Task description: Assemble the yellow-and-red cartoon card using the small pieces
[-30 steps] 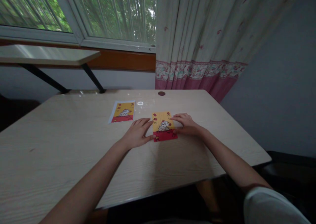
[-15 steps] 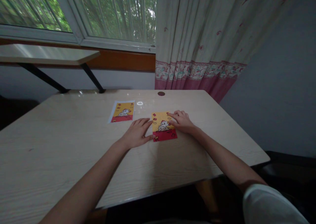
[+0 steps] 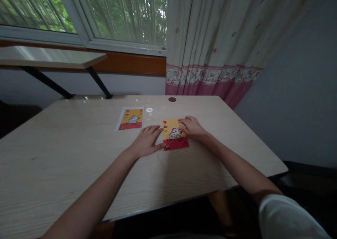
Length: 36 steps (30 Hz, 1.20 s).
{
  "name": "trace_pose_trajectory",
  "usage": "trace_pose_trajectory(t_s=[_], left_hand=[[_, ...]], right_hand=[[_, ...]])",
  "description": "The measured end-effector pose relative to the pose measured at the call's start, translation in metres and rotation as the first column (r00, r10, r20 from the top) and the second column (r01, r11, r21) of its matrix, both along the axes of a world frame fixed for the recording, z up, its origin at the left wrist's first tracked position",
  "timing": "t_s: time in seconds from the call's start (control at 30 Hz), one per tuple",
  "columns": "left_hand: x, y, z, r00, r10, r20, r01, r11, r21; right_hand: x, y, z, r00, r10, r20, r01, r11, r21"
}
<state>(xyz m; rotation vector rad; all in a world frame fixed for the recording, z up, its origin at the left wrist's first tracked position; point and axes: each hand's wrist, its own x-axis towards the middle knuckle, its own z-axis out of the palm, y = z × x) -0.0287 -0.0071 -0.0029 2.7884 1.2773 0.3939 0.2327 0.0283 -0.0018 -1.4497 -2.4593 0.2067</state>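
A yellow and red picture card [image 3: 173, 134] with a white cartoon animal lies flat on the table before me. At its left edge rests my left hand [image 3: 147, 140], fingers stretched and thumb on the lower left corner. My right hand [image 3: 194, 129] lies over the card's upper right edge, its fingertips on the yellow part and the other fingers bent a little. Further left is a printed sheet [image 3: 131, 119] with a matching picture and a white margin; neither hand touches it.
The pale wooden table [image 3: 79, 161] has a dark round disc [image 3: 172, 99] near its back edge. A raised shelf [image 3: 52, 57] on black legs stands at the back left. A flowered curtain [image 3: 210, 56] hangs behind, beside a window [image 3: 126, 18].
My right hand has shifted slightly, its fingers drawn in more at the card's upper right. The left hand, the card and the printed sheet look unmoved.
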Motion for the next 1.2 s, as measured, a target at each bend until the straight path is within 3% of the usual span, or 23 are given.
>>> trace_pose_trajectory(t_s=[0.17,0.3,0.57,0.7,0.83,1.1,1.2], left_hand=[[0.000,0.000,0.002,0.999,-0.005,0.035,0.006,1.000,-0.031],[-0.001,0.003,0.001,0.992,0.003,0.129,0.006,0.998,-0.069],[-0.002,0.005,-0.004,0.996,0.016,0.093,-0.012,0.999,-0.044],[-0.003,0.005,-0.007,0.995,0.019,0.101,-0.015,0.999,-0.040],[-0.003,0.005,-0.007,0.994,0.013,0.111,-0.011,1.000,-0.023],[-0.003,0.005,-0.008,0.991,0.017,0.129,-0.015,1.000,-0.020],[-0.002,0.006,-0.007,0.990,0.019,0.142,-0.015,1.000,-0.028]], right_hand=[[0.013,0.002,-0.003,0.989,0.061,-0.137,-0.066,0.997,-0.030],[0.010,-0.008,0.004,0.974,-0.017,-0.226,0.024,0.999,0.032],[-0.051,-0.028,0.012,0.997,-0.082,-0.009,0.082,0.997,0.003],[-0.054,-0.032,0.013,0.991,-0.127,0.050,0.128,0.991,-0.026],[-0.017,-0.035,0.013,0.980,-0.172,0.095,0.180,0.980,-0.080],[0.123,-0.037,-0.002,0.962,-0.259,0.092,0.261,0.965,-0.018],[0.159,-0.041,-0.008,0.958,-0.280,0.063,0.282,0.959,-0.026]])
